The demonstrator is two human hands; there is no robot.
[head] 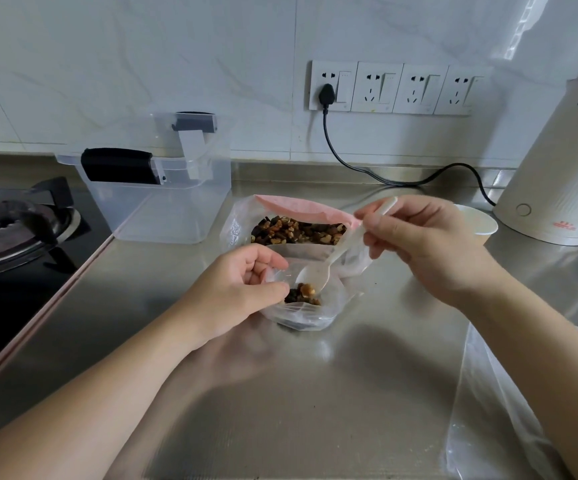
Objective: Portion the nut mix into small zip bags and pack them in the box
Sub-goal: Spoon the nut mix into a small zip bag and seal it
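A small clear zip bag (315, 311) stands on the steel counter with some nut mix (303, 294) inside. My left hand (242, 289) pinches its left rim and holds the mouth apart. My right hand (419, 244) grips the handle of a white plastic spoon (318, 271), whose bowl is tipped into the small bag just above the nuts. Behind it lies a large clear bag with a pink strip (301, 206), its mouth wide and full of brown nut mix (298, 230). A clear plastic box (162, 199) stands at the back left.
A gas hob (13, 230) lies to the left of the counter. At the right stand a cream kettle (557, 168) and a white cup (478, 221). A black cord (384, 174) runs from the wall socket. Spare clear bags (488, 410) lie at the front right.
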